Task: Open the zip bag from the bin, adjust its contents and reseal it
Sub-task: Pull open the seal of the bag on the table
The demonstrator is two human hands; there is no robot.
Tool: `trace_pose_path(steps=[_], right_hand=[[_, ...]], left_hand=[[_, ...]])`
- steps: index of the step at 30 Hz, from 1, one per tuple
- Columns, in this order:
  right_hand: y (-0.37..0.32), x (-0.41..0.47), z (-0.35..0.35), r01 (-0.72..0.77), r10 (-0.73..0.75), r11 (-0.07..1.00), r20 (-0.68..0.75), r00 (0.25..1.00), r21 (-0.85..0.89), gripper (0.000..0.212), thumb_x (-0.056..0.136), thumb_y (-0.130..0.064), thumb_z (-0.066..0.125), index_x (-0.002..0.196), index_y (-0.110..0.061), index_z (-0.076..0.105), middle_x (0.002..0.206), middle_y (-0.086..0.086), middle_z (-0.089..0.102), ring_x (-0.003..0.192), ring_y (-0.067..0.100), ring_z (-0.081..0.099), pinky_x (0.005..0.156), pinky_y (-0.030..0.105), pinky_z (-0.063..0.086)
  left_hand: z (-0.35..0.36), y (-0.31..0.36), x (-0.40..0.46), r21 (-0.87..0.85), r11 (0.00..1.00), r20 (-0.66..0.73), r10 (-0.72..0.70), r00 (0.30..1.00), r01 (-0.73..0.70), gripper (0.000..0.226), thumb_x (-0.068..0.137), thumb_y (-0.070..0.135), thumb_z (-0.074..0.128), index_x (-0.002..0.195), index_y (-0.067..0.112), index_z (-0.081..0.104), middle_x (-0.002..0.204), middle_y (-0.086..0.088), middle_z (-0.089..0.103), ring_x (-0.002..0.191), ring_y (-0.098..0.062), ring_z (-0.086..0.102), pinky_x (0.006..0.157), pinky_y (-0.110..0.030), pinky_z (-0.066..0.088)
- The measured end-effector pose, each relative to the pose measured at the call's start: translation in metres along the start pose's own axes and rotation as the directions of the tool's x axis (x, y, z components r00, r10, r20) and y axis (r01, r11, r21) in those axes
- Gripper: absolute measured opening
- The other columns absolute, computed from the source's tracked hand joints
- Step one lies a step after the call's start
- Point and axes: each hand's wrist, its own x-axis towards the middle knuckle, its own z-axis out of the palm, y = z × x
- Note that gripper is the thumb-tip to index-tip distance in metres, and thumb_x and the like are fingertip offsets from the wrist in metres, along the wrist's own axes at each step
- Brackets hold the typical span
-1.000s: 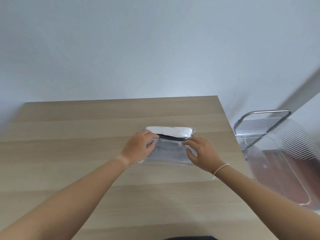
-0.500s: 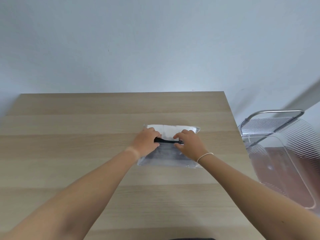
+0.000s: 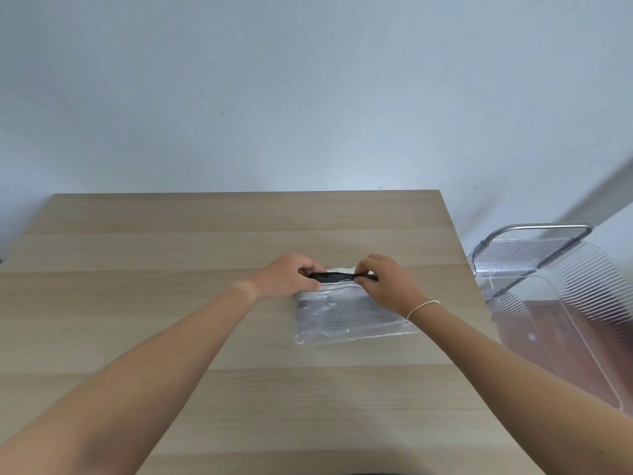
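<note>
We pinch a black item (image 3: 331, 277) at the mouth of the clear zip bag (image 3: 346, 315), left hand (image 3: 290, 277) and right hand (image 3: 387, 282) fingertips closed on its ends; the bag lies flat on the wooden table (image 3: 171, 303).

The zip bag (image 3: 346, 317) lies flat on the counter (image 3: 171, 303), right of its middle. Both hands meet at the bag's far edge, left hand (image 3: 287, 277) on the left, right hand (image 3: 387, 284) on the right. The bin (image 3: 561, 303) stands off the counter's right edge, lower down.
</note>
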Motion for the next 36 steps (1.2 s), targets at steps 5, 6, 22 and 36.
trace_pose_path(steps=[5, 6, 22, 36], right_hand=[[-0.012, -0.006, -0.004, 0.024, -0.022, 0.999, 0.047, 0.999, -0.038, 0.009, 0.083, -0.021, 0.061, 0.086, -0.014, 0.066, 0.086, 0.002, 0.061, 0.078, 0.013, 0.049, 0.067, 0.026, 0.04], [-0.013, -0.007, -0.004, 0.02, -0.019, 0.999, 0.025, 1.0, -0.042, 0.009, 0.083, -0.02, 0.061, 0.086, -0.013, 0.066, 0.086, 0.002, 0.061, 0.077, 0.014, 0.049, 0.067, 0.028, 0.042], [-0.014, -0.017, -0.022, -0.056, 0.057, 0.998, -0.279, 0.959, 0.013, 0.01, 0.081, -0.016, 0.057, 0.078, -0.012, 0.065, 0.074, -0.002, 0.059, 0.067, 0.014, 0.05, 0.058, 0.027, 0.04], [-0.003, -0.031, -0.023, -0.141, 0.146, 0.988, -0.103, 0.984, 0.056, 0.01, 0.082, -0.027, 0.06, 0.079, -0.018, 0.066, 0.056, -0.008, 0.054, 0.055, 0.012, 0.048, 0.052, 0.026, 0.038]], left_hand=[[0.005, 0.009, -0.004, 0.028, 1.0, -0.034, 0.015, 0.999, -0.014, 0.015, 0.077, 0.01, 0.07, 0.09, 0.017, 0.071, 0.077, 0.01, 0.065, 0.066, 0.001, 0.055, 0.058, -0.004, 0.039], [0.006, 0.009, -0.005, 0.031, 0.999, -0.063, 0.025, 0.998, -0.023, 0.014, 0.076, 0.011, 0.07, 0.087, 0.019, 0.071, 0.076, 0.009, 0.065, 0.065, 0.001, 0.055, 0.058, -0.006, 0.04], [0.002, 0.01, -0.027, -0.097, 0.993, -0.132, 0.055, 0.99, -0.068, 0.023, 0.073, 0.012, 0.074, 0.095, 0.019, 0.069, 0.076, 0.002, 0.063, 0.066, -0.004, 0.054, 0.066, -0.015, 0.044], [0.008, 0.009, -0.027, 0.031, 0.986, -0.62, 0.146, 0.771, -0.162, 0.012, 0.077, 0.003, 0.066, 0.077, 0.015, 0.069, 0.072, 0.014, 0.059, 0.064, 0.002, 0.054, 0.059, -0.003, 0.04]])
